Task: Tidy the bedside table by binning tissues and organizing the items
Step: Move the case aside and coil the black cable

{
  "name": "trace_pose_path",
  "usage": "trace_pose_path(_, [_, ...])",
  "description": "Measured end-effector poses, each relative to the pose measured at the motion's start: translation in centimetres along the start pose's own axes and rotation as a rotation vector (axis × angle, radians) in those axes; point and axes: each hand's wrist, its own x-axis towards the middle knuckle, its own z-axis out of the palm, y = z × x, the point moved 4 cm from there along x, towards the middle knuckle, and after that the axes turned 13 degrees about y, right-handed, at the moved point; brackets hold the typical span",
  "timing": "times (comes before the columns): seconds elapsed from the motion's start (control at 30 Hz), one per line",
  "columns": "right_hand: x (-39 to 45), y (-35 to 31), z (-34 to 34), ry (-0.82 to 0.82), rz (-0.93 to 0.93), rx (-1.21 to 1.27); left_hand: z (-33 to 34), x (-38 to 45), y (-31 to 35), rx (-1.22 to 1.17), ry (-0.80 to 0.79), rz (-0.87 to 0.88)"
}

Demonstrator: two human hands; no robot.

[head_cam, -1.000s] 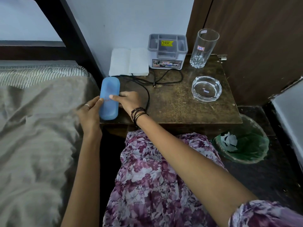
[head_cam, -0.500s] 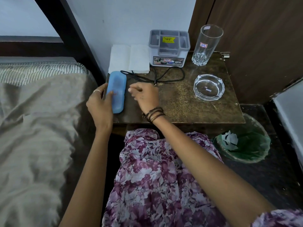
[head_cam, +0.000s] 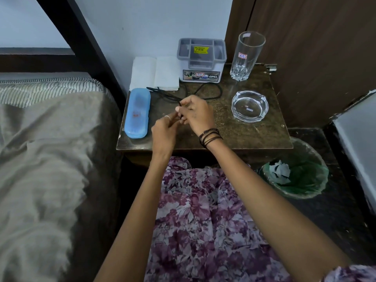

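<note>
Cable [head_cam: 205, 90] part hidden by both hands, fingers [head_cam: 184, 102] pinching it

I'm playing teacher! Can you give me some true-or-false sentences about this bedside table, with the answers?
1. The long blue plastic case lies at the table's left edge. True.
2. The tall clear drinking glass is lying on its side. False: it stands upright.
3. Both hands, left and right, pinch the thin black cable. True.
4. The green-lined bin is empty. False: crumpled white tissue lies inside.
5. The round clear glass ashtray holds folded napkins. False: it looks empty.
</note>
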Motion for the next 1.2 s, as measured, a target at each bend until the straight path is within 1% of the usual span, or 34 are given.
trace_pose_path(0.07, [0.0, -0.1, -1.3, 0.02, -0.004, 0.073, 0.2, 0.0, 0.6, -0.067, -0.039, -0.024])
trace_pose_path(0.1, [0.0, -0.2, -2.1, 0.046, -0.032, 0.058, 0.2, 0.0, 1.1, -0.072, -0.061, -0.028])
trace_pose_path(0.17, [0.0, -0.8, -3.7, 0.084, -0.146, -0.007, 0.3, 0.1, 2.3, -0.03, -0.121, -0.014])
trace_pose_path(0.23, [0.2, -1.7, -4.7, 0.049, -0.305, -0.03, 0.2, 0.0, 3.8, -0.016, -0.208, 0.018])
trace_pose_path(0.3, [0.6, -2.6, -5.3, -0.031, -0.381, -0.003, -0.1, -0.3, 5.5, -0.108, -0.287, 0.015])
trace_pose_path(0.33, [0.8, -2.8, -5.6, -0.06, -0.363, 0.037, -0.4, -0.5, 6.4, -0.191, -0.319, -0.002])
trace_pose_path(0.4, [1.2, -2.4, -5.8, -0.093, -0.27, 0.13, -1.1, -0.9, 7.9, -0.356, -0.363, -0.037])
trace_pose_path(0.47, [0.9, -2.0, -5.5, -0.106, -0.159, 0.226, -1.4, -1.1, 9.2, -0.521, -0.37, -0.072])
trace_pose_path(0.53, [0.3, -1.7, -4.9, -0.123, -0.078, 0.347, -1.3, -0.9, 10.0, -0.693, -0.33, -0.129])
trace_pose_path(0.63, [-1.5, -1.6, -3.8, -0.197, -0.064, 0.393, -0.8, -0.1, 10.4, -0.861, -0.25, -0.202])
trace_pose_path(0.67, [-2.2, -1.6, -3.5, -0.232, -0.067, 0.372, -0.5, 0.3, 10.3, -0.855, -0.22, -0.196])
trace_pose_path(0.73, [-3.2, -1.5, -3.4, -0.284, -0.08, 0.276, -0.1, 0.9, 9.8, -0.726, -0.137, -0.127])
trace_pose_path(0.8, [-3.8, -1.8, -4.0, -0.291, -0.138, 0.143, 0.1, 1.5, 9.4, -0.503, -0.06, -0.003])
trace_pose_path(0.87, [-3.7, -2.7, -5.0, -0.252, -0.241, -0.009, 0.0, 2.0, 9.0, -0.196, -0.016, 0.15])
trace_pose_path(0.9, [-3.5, -3.1, -5.5, -0.236, -0.275, -0.054, -0.1, 2.1, 9.0, -0.05, -0.019, 0.238])
trace_pose_path(0.93, [-3.2, -3.6, -6.2, -0.21, -0.29, -0.078, -0.1, 2.2, 8.9, 0.044, -0.042, 0.309])
trace_pose_path(0.97, [-2.7, -4.1, -6.9, -0.172, -0.302, -0.093, -0.1, 2.3, 8.7, 0.078, -0.072, 0.341])
trace_pose_path(1.0, [-2.0, -4.5, -7.5, -0.129, -0.314, -0.11, -0.1, 2.2, 8.5, 0.055, -0.104, 0.324])
trace_pose_path(1.1, [-0.3, -5.6, -8.9, -0.049, -0.35, -0.101, 0.1, 1.9, 8.1, -0.118, -0.207, 0.172])
trace_pose_path(1.2, [1.1, -6.2, -9.6, 0.0, -0.354, -0.034, 0.0, 1.4, 7.9, -0.222, -0.277, 0.065])
